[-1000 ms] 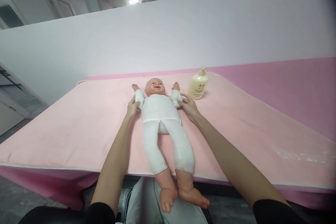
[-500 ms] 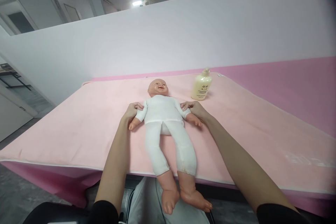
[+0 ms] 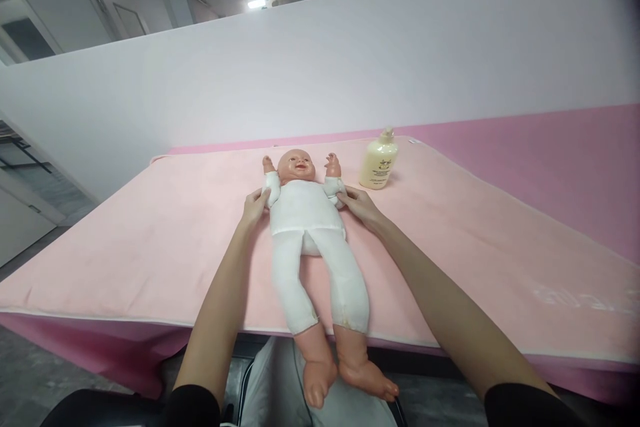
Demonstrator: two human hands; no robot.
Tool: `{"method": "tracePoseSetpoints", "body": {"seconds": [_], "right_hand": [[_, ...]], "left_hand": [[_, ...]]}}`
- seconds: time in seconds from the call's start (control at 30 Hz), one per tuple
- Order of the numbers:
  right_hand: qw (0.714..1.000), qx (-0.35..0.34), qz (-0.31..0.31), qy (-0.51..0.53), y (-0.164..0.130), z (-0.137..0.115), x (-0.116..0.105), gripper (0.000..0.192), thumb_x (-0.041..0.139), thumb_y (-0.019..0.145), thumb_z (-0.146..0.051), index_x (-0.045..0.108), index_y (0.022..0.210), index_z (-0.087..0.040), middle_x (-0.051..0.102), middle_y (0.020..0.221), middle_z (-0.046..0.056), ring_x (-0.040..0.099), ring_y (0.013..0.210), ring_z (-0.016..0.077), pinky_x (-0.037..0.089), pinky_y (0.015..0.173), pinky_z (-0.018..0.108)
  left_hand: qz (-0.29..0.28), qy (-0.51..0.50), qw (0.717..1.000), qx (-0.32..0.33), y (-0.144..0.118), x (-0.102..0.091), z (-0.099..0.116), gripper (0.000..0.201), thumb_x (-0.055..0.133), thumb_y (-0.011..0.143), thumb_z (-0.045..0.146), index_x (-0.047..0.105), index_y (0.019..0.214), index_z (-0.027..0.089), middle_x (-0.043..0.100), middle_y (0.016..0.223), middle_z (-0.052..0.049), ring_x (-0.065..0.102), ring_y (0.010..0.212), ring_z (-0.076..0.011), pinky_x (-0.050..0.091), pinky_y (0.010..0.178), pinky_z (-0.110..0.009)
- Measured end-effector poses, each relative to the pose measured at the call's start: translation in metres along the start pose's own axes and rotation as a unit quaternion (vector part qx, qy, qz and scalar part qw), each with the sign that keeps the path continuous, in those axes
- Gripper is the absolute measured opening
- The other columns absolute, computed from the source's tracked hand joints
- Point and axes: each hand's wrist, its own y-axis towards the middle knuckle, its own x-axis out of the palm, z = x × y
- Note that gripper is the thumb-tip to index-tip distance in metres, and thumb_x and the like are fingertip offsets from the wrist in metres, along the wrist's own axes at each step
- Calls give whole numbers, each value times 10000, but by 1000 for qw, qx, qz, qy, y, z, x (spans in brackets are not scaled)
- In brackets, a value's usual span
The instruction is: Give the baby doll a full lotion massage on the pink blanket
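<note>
My left hand [image 3: 254, 207] and right hand [image 3: 361, 205] each curl narrowly around an upper arm of the doll [image 3: 305, 227], which lies face up at the middle of the frame on the pink mat [image 3: 150, 240], arms raised beside its head, feet overhanging the near edge. A lotion bottle [image 3: 379, 161] stands upright just right of its head.

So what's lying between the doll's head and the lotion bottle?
In the head view, the doll's raised hand lies between its head and the lotion bottle; otherwise only bare pink towel.
</note>
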Motion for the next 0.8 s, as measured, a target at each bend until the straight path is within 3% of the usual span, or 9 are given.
{"method": "tracePoseSetpoints", "body": {"seconds": [0.1, 0.33, 0.53, 0.8], "right_hand": [[996, -15, 26, -78, 3, 4, 4, 204, 601, 783, -348, 669, 807, -158, 654, 756, -9, 530, 672, 108, 413, 621, 209], [983, -23, 65, -170, 6, 0, 12, 172, 580, 799, -308, 626, 703, -172, 598, 652, -9, 472, 600, 122, 363, 578, 226], [985, 40, 70, -152, 12, 1, 10, 208, 558, 822, -287, 626, 679, -151, 630, 691, 20, 527, 626, 126, 359, 553, 219], [989, 68, 83, -104, 19, 9, 9, 205, 609, 804, -300, 645, 683, -138, 640, 669, 31, 556, 622, 124, 386, 527, 201]], "left_hand": [[37, 66, 997, -10, 4, 0, -7, 415, 582, 757, 552, 558, 637, 156, 507, 584, 5, 437, 547, -111, 312, 525, -244], [100, 232, 966, 57, -4, 9, 6, 417, 496, 856, 444, 412, 538, 189, 399, 524, 24, 348, 557, -115, 239, 559, -274], [113, 235, 964, 55, -3, 11, 5, 416, 508, 873, 401, 408, 524, 198, 399, 509, 24, 339, 544, -123, 226, 571, -281], [111, 254, 960, 47, -2, 12, 5, 421, 462, 900, 399, 422, 532, 198, 420, 525, 13, 367, 550, -132, 238, 583, -286]]}}
